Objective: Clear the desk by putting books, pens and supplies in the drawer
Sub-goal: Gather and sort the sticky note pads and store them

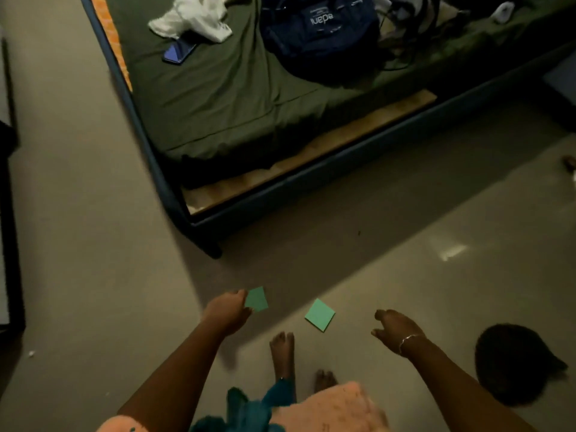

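Upside-down "adani" on the blue backpack (321,42)

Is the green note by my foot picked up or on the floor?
On the floor: the note lies flat near the foot, untouched.

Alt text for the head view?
A person's left hand pinches a green square paper note above a pale floor; a second green square note lies near their bare feet, right hand open. Beyond, a green-sheeted bed holds a navy backpack.
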Available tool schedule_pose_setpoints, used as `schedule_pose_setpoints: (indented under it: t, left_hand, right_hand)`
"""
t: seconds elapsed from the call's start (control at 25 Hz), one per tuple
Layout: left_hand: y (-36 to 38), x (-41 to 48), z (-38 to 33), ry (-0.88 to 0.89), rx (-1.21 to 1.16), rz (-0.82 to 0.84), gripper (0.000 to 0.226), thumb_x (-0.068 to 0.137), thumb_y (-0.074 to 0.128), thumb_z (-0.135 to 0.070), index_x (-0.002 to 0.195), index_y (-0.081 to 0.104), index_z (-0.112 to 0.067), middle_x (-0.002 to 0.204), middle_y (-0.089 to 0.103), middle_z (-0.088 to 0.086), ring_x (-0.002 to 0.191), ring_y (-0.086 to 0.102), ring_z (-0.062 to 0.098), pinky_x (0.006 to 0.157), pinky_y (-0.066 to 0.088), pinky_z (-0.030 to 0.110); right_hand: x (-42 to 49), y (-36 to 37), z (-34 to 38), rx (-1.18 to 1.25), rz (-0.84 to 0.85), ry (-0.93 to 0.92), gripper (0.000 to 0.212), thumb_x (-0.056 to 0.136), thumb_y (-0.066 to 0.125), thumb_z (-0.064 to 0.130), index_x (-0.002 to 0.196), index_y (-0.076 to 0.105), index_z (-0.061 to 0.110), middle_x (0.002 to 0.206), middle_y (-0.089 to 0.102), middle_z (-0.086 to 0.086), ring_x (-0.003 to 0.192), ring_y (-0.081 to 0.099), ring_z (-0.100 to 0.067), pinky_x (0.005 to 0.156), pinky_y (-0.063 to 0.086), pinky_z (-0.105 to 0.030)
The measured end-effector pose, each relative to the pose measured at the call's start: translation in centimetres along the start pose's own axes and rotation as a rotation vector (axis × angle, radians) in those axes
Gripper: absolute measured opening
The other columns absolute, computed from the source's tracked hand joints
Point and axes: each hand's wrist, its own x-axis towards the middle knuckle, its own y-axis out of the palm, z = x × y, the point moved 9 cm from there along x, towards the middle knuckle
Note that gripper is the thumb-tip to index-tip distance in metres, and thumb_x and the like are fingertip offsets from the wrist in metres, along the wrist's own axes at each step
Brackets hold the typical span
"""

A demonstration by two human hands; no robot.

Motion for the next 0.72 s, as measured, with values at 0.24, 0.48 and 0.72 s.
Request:
schedule_pose_setpoints:
  t: [0.24, 0.48, 0.72]
  left_hand:
    - [11.5, 13.9, 1.8, -0.028, 0.018, 0.178, 0.047, 0.096, 0.043, -0.036, 0.136, 0.036, -0.011, 0.137, 0.048, 0.011, 0.122, 0.050, 0.026, 0.096, 0.045, 0.035]
    - [23.5, 28.2, 4.7, -0.076, -0.008, 0.196, 0.050, 0.092, 0.054, -0.029, 0.132, 0.039, -0.003, 0.136, 0.045, 0.019, 0.123, 0.047, 0.034, 0.100, 0.042, 0.039]
    - [31.2, 37.7, 8.7, -0.151, 0.051, 0.121, 0.068, 0.088, 0.061, -0.024, 0.144, 0.026, -0.005, 0.148, 0.027, 0.019, 0.131, 0.033, 0.036, 0.103, 0.037, 0.043]
  right_hand:
    - [14.9, 7.4, 2.3, 0.028, 0.118, -0.022, 0.044, 0.092, 0.051, 0.031, 0.132, 0.043, 0.014, 0.136, 0.048, -0.009, 0.126, 0.046, -0.026, 0.103, 0.039, -0.031]
    - [31.4, 17.1, 3.5, -0.031, 0.123, -0.072, 0.037, 0.090, 0.054, 0.018, 0.125, 0.049, 0.012, 0.129, 0.052, -0.011, 0.120, 0.050, -0.031, 0.099, 0.042, -0.036]
    - [42.9, 24.8, 4.3, -0.066, 0.056, -0.118, 0.042, 0.086, 0.059, 0.014, 0.125, 0.047, 0.006, 0.127, 0.048, -0.015, 0.118, 0.047, -0.033, 0.093, 0.044, -0.038]
